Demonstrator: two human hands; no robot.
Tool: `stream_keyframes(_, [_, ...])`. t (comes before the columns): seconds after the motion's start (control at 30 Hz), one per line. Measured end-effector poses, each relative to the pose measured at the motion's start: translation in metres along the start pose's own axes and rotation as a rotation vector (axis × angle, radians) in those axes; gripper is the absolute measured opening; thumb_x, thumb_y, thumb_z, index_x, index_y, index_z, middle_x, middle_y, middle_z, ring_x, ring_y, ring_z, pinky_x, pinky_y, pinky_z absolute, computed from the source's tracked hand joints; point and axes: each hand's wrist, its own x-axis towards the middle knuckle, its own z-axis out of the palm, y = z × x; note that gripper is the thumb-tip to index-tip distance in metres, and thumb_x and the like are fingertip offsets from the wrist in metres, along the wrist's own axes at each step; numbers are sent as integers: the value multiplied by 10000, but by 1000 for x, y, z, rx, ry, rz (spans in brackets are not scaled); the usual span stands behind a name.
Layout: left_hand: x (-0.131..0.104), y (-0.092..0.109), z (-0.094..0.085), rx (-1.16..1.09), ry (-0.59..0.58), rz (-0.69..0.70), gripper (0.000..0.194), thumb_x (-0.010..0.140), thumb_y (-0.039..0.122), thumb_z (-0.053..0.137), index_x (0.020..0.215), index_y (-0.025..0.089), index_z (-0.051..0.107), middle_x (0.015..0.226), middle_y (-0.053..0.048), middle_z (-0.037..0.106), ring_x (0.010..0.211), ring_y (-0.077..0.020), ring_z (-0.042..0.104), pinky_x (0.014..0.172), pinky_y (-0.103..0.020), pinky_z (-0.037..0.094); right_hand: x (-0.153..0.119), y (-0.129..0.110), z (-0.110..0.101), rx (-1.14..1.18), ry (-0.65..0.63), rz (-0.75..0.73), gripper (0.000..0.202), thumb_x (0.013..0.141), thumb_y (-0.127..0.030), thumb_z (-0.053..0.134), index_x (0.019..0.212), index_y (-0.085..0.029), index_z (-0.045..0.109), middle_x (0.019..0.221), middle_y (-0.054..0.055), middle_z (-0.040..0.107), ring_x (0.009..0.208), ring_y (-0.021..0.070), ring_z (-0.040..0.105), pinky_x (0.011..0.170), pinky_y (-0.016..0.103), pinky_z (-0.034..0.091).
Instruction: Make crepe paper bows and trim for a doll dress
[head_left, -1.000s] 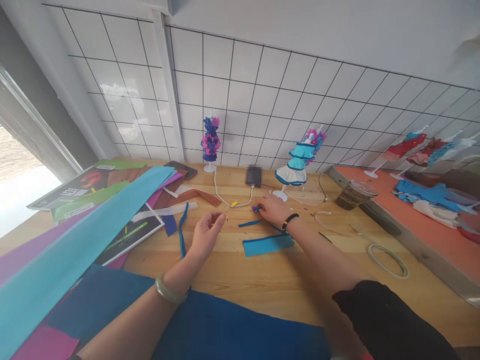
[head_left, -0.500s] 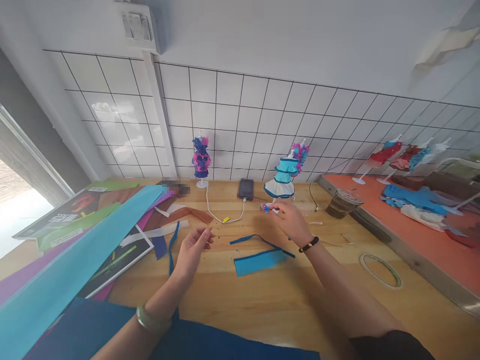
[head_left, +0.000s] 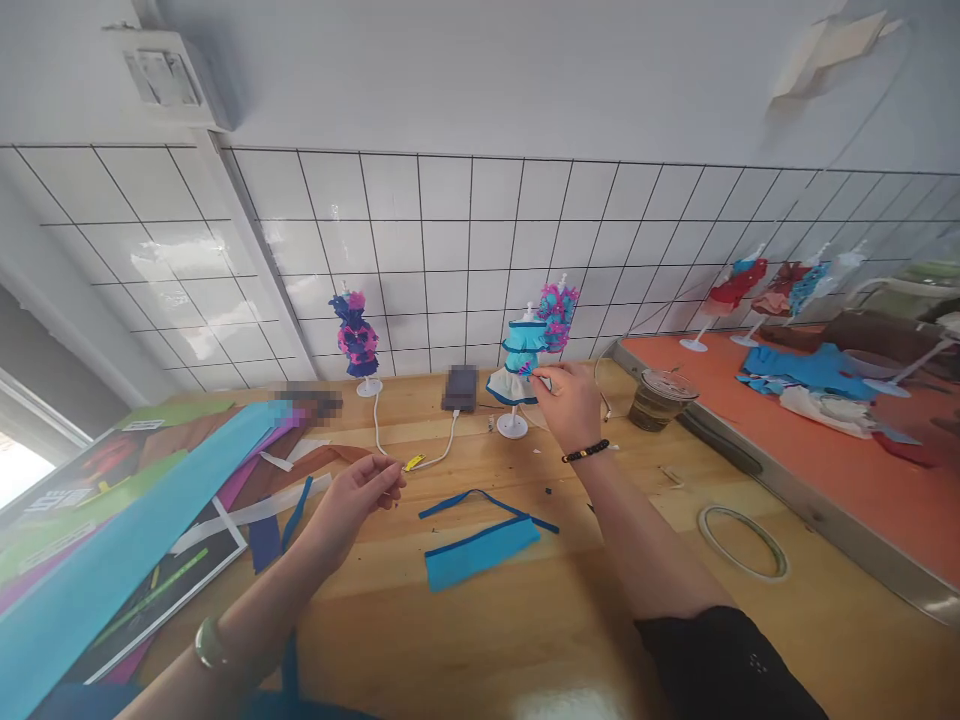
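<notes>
Wooden worktop [head_left: 367, 640] ran across the view, a long light-blue sheet [head_left: 127, 560] over papers at its left. Left hand [head_left: 352, 505] was above the worktop near the white cable [head_left: 448, 448] – grip together, thumb to fingers; couldn't tell if anything was in it. Right hand [head_left: 571, 400] was raised beside the turquoise tiered dress [head_left: 523, 350], which was upright on a white stand [head_left: 512, 427]. Blue rectangle [head_left: 480, 556] lay flat between the forearms, narrow blue strip [head_left: 442, 505] just behind it. Smallest – pink-and-blue piece [head_left: 525, 368], clamped in the right hand's fingertips, at the dress's lower tiers; contact with the dress unclear.
</notes>
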Motion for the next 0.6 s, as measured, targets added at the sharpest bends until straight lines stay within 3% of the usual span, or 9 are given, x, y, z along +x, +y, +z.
stream_keyframes(0.2, [52,20,29,131,10,89,367,640,458,671,833,151,611,752,-40,611,646,-127,525,594,-247,412,5,4,3,101,1,86,141,756,-281,575,771,-204,692,803,57,643,825,211,535,730,336,394])
stream_keyframes(0.4, [102,38,79,356,94,348,469,644,448,663,1032,187,632,1058,-89,627,938,-230,564,816,-358,428,10,8,4,259,-41,225,151,727,-311,587,749,-199,687,799,51,656,705,178,542,645,308,418])
stream_keyframes(0.6, [144,48,117,359,-21,515,477,677,414,647,1101,197,613,1194,-76,577,1098,-253,505,948,-390,357,10,11,10,402,-87,349,157,715,-320,602,759,-193,683,764,30,661,624,152,528,595,288,420])
